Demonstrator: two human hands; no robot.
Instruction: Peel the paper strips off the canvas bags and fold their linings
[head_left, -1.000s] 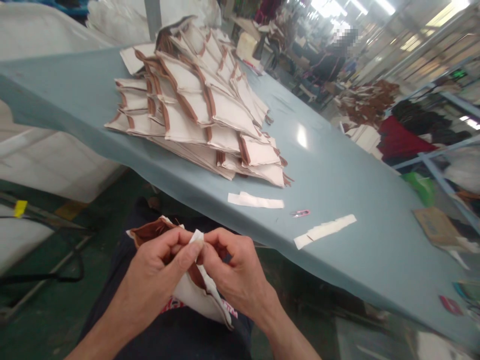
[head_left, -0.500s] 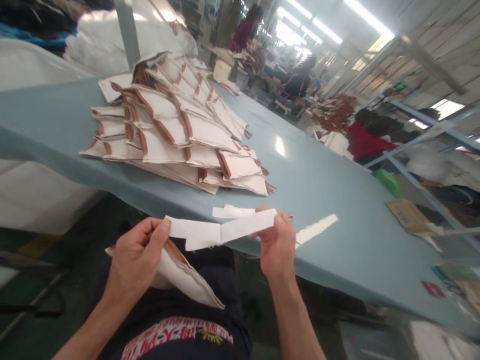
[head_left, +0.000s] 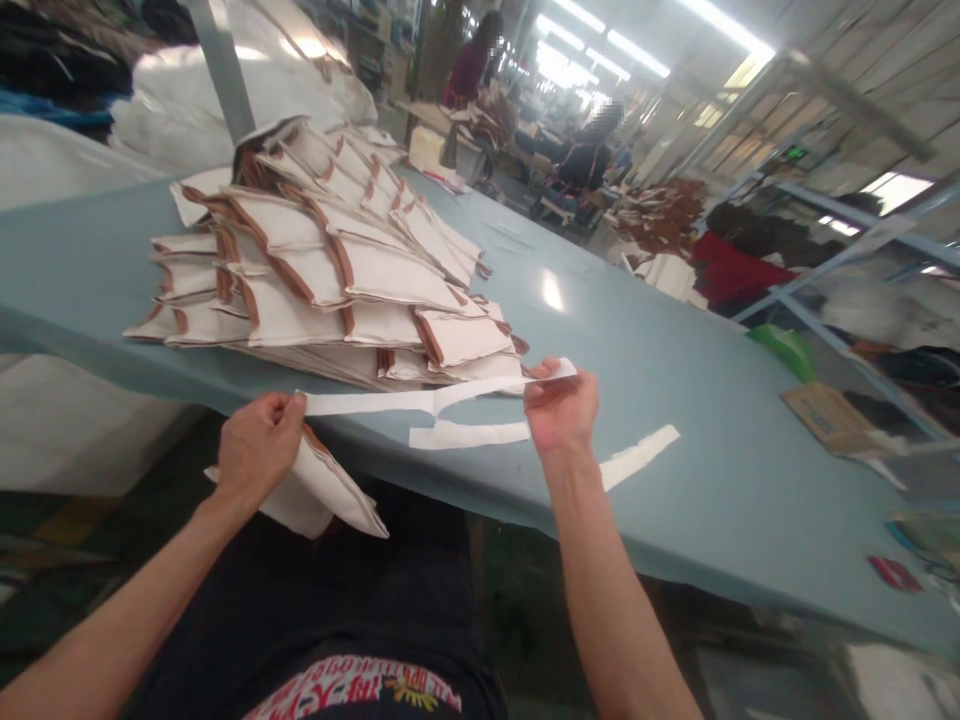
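Note:
A long white strip (head_left: 367, 403) is stretched between my two hands above the table's near edge, with a fold or slit near its middle. My left hand (head_left: 259, 440) pinches its left end. From under that same hand hangs a cream fabric piece (head_left: 337, 488) with brown edging, partly hidden by the fingers. My right hand (head_left: 561, 412) grips the strip's right end, palm turned up. Just below the stretched strip, another white strip (head_left: 480, 435) lies on the table. To the right of my right wrist rests a third white strip (head_left: 639, 456).
A large layered pile of cream fabric pieces with brown edges (head_left: 300, 315) covers the left part of the blue-green table (head_left: 720, 480). A cardboard box (head_left: 825, 418) and a small red object (head_left: 894, 573) are at the right. Two people work in the background.
Both hands have moved up and a little apart, pulling the strip nearly straight over the table edge. The cream fabric piece has risen and shifted left with my left hand.

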